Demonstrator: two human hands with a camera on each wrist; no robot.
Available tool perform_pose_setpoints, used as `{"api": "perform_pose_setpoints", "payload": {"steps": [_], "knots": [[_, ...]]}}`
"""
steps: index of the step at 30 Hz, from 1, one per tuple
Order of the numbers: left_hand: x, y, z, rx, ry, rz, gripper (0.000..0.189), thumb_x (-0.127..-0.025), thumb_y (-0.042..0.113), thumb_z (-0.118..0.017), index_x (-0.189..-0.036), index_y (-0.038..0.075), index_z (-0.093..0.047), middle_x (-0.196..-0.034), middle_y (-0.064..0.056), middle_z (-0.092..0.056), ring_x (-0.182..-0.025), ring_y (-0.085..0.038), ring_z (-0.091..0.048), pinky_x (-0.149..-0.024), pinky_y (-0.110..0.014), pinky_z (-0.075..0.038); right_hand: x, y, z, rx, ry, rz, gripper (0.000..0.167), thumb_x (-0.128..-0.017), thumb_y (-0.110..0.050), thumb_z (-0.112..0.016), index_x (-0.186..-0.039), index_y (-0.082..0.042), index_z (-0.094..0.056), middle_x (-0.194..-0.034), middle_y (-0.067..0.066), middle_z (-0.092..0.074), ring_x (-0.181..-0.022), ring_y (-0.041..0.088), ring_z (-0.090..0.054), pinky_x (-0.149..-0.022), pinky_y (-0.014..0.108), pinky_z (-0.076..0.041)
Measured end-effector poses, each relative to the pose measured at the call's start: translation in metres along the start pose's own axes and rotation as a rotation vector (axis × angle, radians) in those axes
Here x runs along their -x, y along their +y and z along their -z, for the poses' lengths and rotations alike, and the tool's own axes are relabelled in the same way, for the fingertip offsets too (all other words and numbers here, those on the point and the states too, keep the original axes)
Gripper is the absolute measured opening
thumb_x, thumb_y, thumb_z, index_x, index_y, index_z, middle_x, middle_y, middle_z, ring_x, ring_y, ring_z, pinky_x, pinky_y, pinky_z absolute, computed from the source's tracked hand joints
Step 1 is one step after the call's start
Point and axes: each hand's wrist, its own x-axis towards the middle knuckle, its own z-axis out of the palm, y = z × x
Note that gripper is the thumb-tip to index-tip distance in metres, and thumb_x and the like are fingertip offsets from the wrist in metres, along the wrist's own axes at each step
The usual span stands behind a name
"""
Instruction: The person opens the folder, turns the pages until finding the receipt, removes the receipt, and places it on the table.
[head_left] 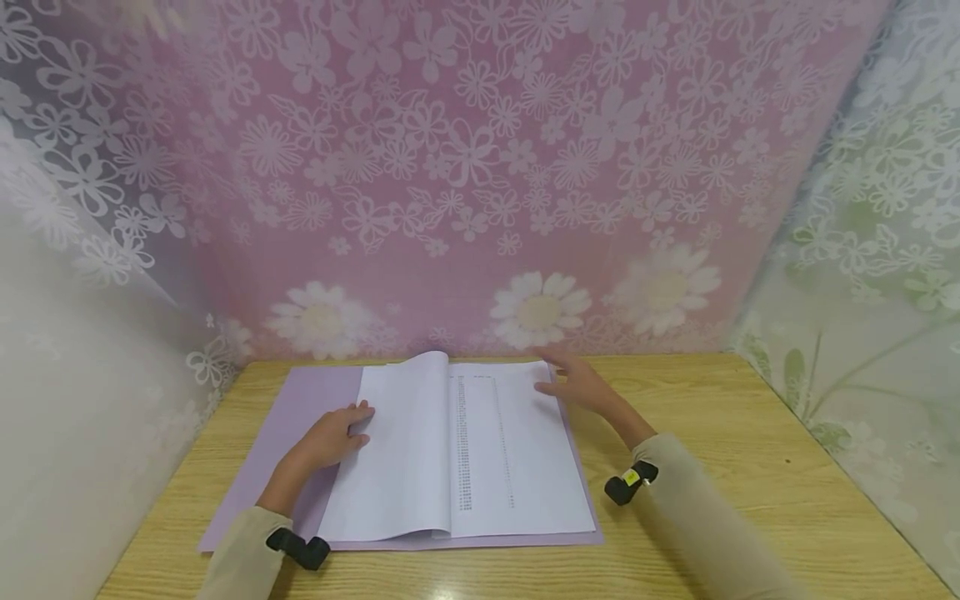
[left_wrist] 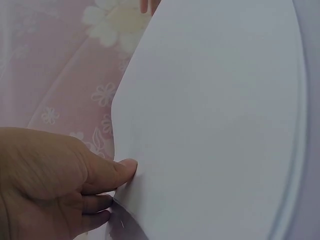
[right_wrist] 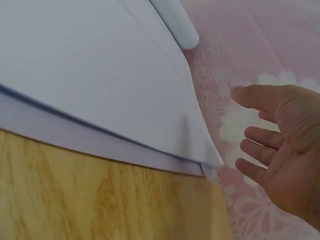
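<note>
A bound document with white pages lies open in a lavender folder (head_left: 315,392) on the table. My left hand (head_left: 326,437) is at the outer edge of the turned pages (head_left: 401,454). In the left wrist view its thumb (left_wrist: 127,170) lies on the paper and pinches the edge, with the other fingers partly hidden. Columns of small print run down the right page (head_left: 540,458). Near that page's far right corner is my right hand (head_left: 581,383), its fingers spread; the right wrist view shows it apart from the paper, holding nothing.
The wood-grain table (head_left: 697,467) extends around the folder. A pink floral sheet (head_left: 450,208) hangs behind, and pale floral sheets (head_left: 862,292) flank the sides. A black strap device (head_left: 630,482) is on each wrist.
</note>
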Motion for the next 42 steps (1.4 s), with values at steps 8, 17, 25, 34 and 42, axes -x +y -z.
{"api": "perform_pose_setpoints", "payload": {"steps": [8, 17, 25, 34, 42], "knots": [[0.001, 0.001, 0.002, 0.001, -0.007, 0.021, 0.053, -0.097, 0.008, -0.067, -0.146, -0.004, -0.051, -0.156, -0.027, -0.041, -0.145, -0.052, -0.035, -0.116, -0.063, -0.036, 0.0, 0.023, 0.003, -0.182, 0.001, -0.068, 0.079, -0.094, -0.015, -0.075, -0.157, 0.004, -0.032, -0.165, 0.025, -0.028, -0.151, 0.047, -0.029, -0.12, 0.06, -0.031], [0.004, 0.006, 0.003, 0.02, -0.008, 0.023, 0.053, -0.096, 0.007, -0.068, -0.145, -0.005, -0.052, -0.155, -0.027, -0.041, -0.145, -0.052, -0.035, -0.116, -0.063, -0.035, 0.008, 0.033, -0.005, -0.255, 0.023, -0.118, 0.087, -0.094, -0.021, -0.075, -0.162, -0.003, -0.024, -0.165, 0.023, -0.028, -0.15, 0.044, -0.033, -0.122, 0.055, -0.03], [0.002, 0.003, 0.003, 0.029, -0.006, 0.028, 0.053, -0.097, 0.008, -0.067, -0.146, -0.004, -0.051, -0.156, -0.026, -0.039, -0.146, -0.051, -0.034, -0.116, -0.062, -0.035, 0.008, 0.032, -0.009, -0.249, 0.039, -0.126, 0.08, -0.096, -0.018, -0.073, -0.159, 0.001, -0.028, -0.162, 0.029, -0.032, -0.149, 0.045, -0.034, -0.122, 0.056, -0.029], [-0.002, -0.004, 0.001, 0.004, -0.014, 0.019, 0.053, -0.097, 0.009, -0.067, -0.146, -0.003, -0.051, -0.157, -0.025, -0.04, -0.146, -0.051, -0.034, -0.116, -0.063, -0.035, 0.008, 0.034, -0.009, -0.265, 0.021, -0.133, 0.08, -0.096, -0.016, -0.072, -0.159, 0.003, -0.026, -0.163, 0.03, -0.029, -0.151, 0.045, -0.03, -0.123, 0.056, -0.027], [-0.001, -0.004, 0.003, -0.003, -0.011, -0.01, 0.052, -0.097, 0.008, -0.066, -0.146, -0.005, -0.051, -0.156, -0.027, -0.04, -0.146, -0.051, -0.034, -0.117, -0.063, -0.034, 0.008, 0.034, -0.009, -0.288, 0.012, -0.129, 0.08, -0.096, -0.016, -0.072, -0.159, 0.002, -0.026, -0.162, 0.029, -0.03, -0.15, 0.045, -0.032, -0.122, 0.056, -0.028]]}}
